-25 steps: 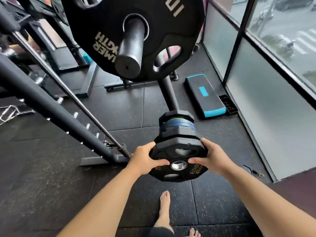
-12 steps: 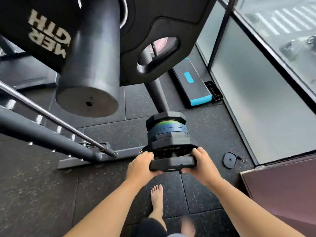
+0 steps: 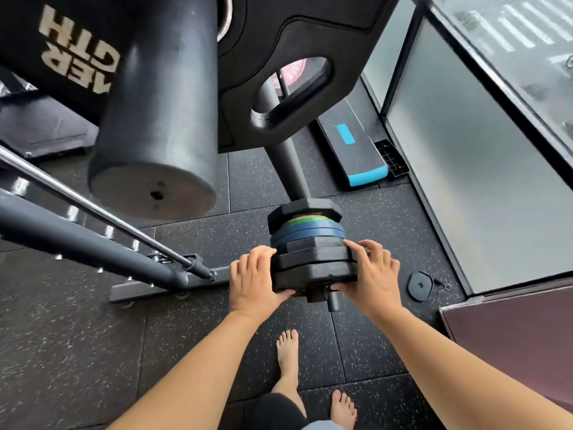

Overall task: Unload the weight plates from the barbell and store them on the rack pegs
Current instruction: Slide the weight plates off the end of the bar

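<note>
**Both hands on the near plate at the storage peg**

Obs. Left hand (image 3: 254, 280) and right hand (image 3: 372, 277) clasp the near black plate (image 3: 313, 276) from opposite sides. Left fingers are curled over its left edge, with the thumb against the face turned to the person. Right fingers are spread and bent over the right edge, reaching onto the next plate back, with the thumb on the near face.

The plate sits between the two hands on the rack peg (image 3: 333, 301), whose dark stub pokes out just below the right thumb. It lies flush against the plate stack (image 3: 310, 243). Beyond the fingertips come more black plates, then blue plates (image 3: 310, 232), a green plate (image 3: 305, 220) and a black angular plate (image 3: 305, 209) farthest off.

Above and ahead of the hands, close to the camera, is the barbell sleeve (image 3: 161, 119), with a large black grip plate (image 3: 294, 57) on it.

To the left of the left hand, a grey frame tube (image 3: 77, 240) and a chrome rod (image 3: 93, 206) slant down to the floor. Near the right hand, on the rubber floor (image 3: 62, 336), lies a small black disc (image 3: 420, 285). Farther ahead is a black and blue step platform (image 3: 350, 150), against the glass wall (image 3: 480, 150). Below the wrists are two bare feet (image 3: 286, 352).
</note>
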